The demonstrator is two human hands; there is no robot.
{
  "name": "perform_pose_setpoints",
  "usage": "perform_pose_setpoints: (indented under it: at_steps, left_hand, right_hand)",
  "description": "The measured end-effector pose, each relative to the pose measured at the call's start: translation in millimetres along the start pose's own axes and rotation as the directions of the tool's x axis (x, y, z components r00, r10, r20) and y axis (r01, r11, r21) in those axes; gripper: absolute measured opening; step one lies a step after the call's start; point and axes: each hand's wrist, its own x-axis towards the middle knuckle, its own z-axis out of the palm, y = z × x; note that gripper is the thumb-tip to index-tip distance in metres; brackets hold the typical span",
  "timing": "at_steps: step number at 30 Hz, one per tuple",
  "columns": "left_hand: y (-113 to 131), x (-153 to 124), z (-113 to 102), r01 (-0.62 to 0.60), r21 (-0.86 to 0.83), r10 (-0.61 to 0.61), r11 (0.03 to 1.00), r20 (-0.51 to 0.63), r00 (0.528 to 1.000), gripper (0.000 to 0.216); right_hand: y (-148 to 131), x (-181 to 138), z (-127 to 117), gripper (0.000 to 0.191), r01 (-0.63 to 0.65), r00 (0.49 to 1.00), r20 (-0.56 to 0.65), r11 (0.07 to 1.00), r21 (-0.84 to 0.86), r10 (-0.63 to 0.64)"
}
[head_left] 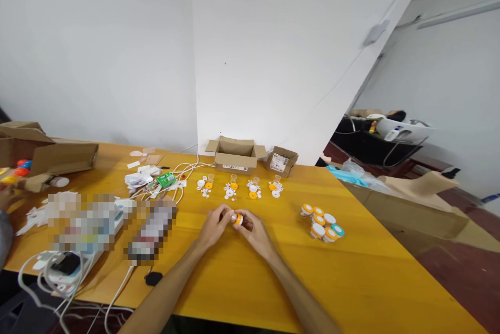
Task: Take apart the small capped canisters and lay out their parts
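Our left hand and right hand pinch closed on one jar. We're likely assembling it; next calls for steady alignment.

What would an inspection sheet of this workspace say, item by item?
Surface: glossy yellow-brown wooden table.
Work items: small clear jar with orange-and-white top, hand-held; four groups of small white and orange plastic parts; clustered clear jars with orange, white and teal lids at right.
Clutter: green-and-white packet, black rounded object, brown cardboard boxes; some items blurred.
Hands: left hand and right hand both hold the small jar.
Cables: white cables, some crossing the table's near edge.
Surroundings: white wall; another person's grey sleeve, far left.
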Motion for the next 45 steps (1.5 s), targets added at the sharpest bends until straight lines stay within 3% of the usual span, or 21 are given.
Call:
perform_pose_setpoints:
  at_steps: [6,11,18,23,27,32,35,38,41,45]
  left_hand:
    - [3,2,-4,-0.016,0.087,0.032,0.996,-0.192,0.981,0.032]
    - [-2,5,-15,0.034,0.33,0.074,0.943,-0.308,0.948,0.021]
    - [-10,10,-27,0.213,0.671,-0.02,0.711,-0.283,0.959,0.011]
    - [-11,9,-32,0.255,0.768,-0.021,0.588,-0.3,0.954,0.012]
    - [-13,9,-36,0.28,0.787,0.004,0.55,-0.338,0.941,0.015]
    - [-18,9,-38,0.296,0.764,0.051,0.573,-0.393,0.918,0.022]
    - [-18,9,-35,0.226,0.735,0.122,0.639,-0.387,0.914,0.026]
    - [-13,6,-26,0.016,0.685,0.224,0.729,-0.261,0.939,0.024]
    - [-6,0,-12,-0.219,0.536,0.282,0.815,-0.037,0.959,0.021]
    - [-4,-5,3,-0.281,0.312,0.267,0.907,0.088,0.96,0.02]
  right_hand:
    - [4,1,-1,0.032,-0.031,0.998,-0.048,0.999,0.011,0.032]
    - [8,3,-4,0.031,-0.023,0.992,-0.123,1.0,-0.002,0.023]
    - [12,5,-9,0.031,0.017,0.984,-0.172,0.994,-0.106,-0.035]
    - [8,4,-9,0.029,0.038,0.99,-0.126,0.987,-0.155,-0.058]
    - [6,3,-9,0.03,0.03,0.995,-0.089,0.987,-0.156,-0.045]
    - [8,3,-9,0.034,-0.021,0.996,-0.093,0.996,-0.087,0.013]
    - [10,3,-7,0.039,-0.056,0.994,-0.094,0.998,-0.03,0.053]
    - [10,4,-5,0.042,-0.061,0.994,-0.092,0.998,0.026,0.063]
    - [10,5,-4,0.046,-0.057,0.994,-0.088,0.995,0.082,0.064]
    - [11,6,-4,0.05,-0.076,0.995,-0.049,0.983,0.165,0.086]
